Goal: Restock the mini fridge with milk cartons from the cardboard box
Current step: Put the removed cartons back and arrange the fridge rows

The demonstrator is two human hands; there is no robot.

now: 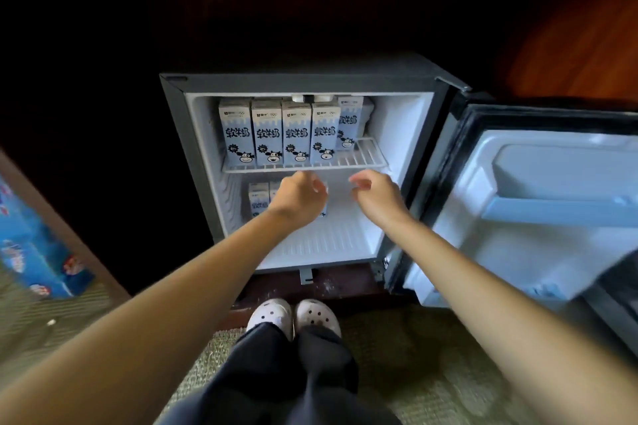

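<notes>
Milk cartons (267,134): probably full, stiff board, smooth; take by flat sides. Left hand (297,197) grip at lower cartons (258,198), cannot tell; right hand (376,195) grip slack, empty

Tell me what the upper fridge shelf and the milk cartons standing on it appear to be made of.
Upper shelf: likely metal wire with a white coating, going by the thin parallel bars with gaps between them and a smooth, slightly glossy look. Milk cartons: probably coated paperboard, going by the crisp folded edges and flat printed blue-and-white faces with a faint sheen.
</notes>
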